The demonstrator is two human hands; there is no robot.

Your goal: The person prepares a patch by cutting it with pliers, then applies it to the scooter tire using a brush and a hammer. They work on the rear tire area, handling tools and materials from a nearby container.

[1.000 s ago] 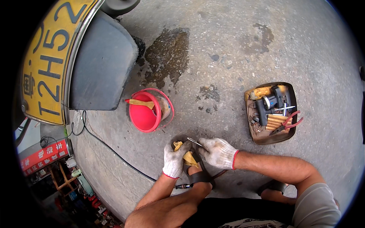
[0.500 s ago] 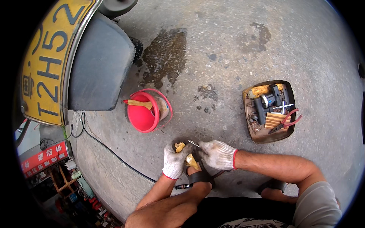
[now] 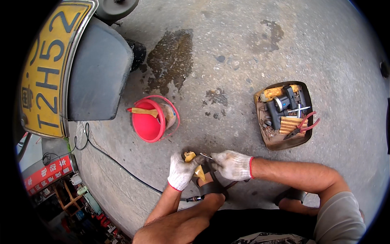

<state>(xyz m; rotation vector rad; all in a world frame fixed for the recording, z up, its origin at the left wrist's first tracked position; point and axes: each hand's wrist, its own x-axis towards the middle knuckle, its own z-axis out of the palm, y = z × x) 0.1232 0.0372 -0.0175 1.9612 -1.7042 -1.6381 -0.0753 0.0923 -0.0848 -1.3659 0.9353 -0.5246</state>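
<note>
hands slightly farther apart, metal piece between, wide concrete toward tray edge

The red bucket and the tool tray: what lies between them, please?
In the head view, grey ground with some small dark spots lies between the red bucket and the tool tray.

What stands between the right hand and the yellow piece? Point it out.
The fingers of the left hand cover the middle of the yellow piece, and the thin metal tool in the right hand juts toward them. Nothing else visible intervenes.
</note>
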